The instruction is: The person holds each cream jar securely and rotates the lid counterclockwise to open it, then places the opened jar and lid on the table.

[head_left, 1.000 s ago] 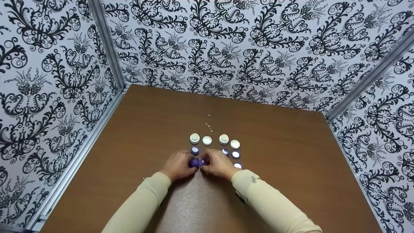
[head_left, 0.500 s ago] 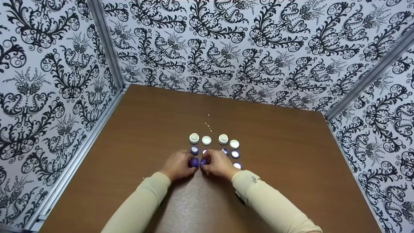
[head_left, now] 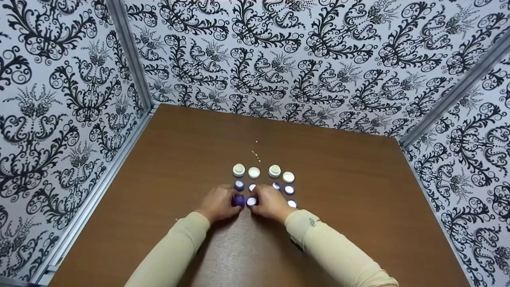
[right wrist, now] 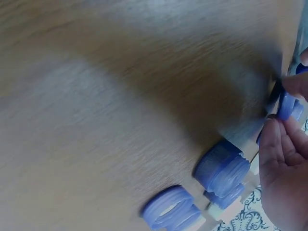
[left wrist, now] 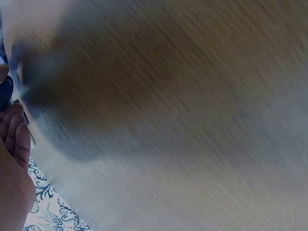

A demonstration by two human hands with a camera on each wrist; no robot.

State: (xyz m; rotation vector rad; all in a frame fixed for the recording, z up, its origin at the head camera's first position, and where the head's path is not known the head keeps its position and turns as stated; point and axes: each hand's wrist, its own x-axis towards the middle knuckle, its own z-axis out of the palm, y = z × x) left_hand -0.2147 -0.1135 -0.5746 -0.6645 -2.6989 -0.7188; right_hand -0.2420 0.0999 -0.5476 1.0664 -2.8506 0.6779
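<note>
In the head view my left hand (head_left: 218, 203) pinches a small dark purple jar (head_left: 238, 201) between thumb and fingers, low over the table. To its right, my right hand (head_left: 271, 202) pinches a purple lid (head_left: 252, 201) whose white inside faces up. The jar and the lid are side by side, very close together. In the right wrist view the lid (right wrist: 286, 105) shows as a thin purple disc between thumb and fingertips. At the edge of the left wrist view, only a dark sliver of the jar (left wrist: 6, 92) appears beside the curled fingers.
Beyond the hands stand two white jars (head_left: 239, 170) with white lids (head_left: 254, 172) beside them. Nearer lie several purple pieces with white insides, including a lid (head_left: 289, 189); the right hand partly covers some. Pale crumbs (head_left: 256, 154) dot the brown table (head_left: 191, 139). Patterned walls enclose it.
The lid in my right hand has turned from edge-on to lying flat, its white inside now showing upward. The left hand and its jar have hardly moved.
</note>
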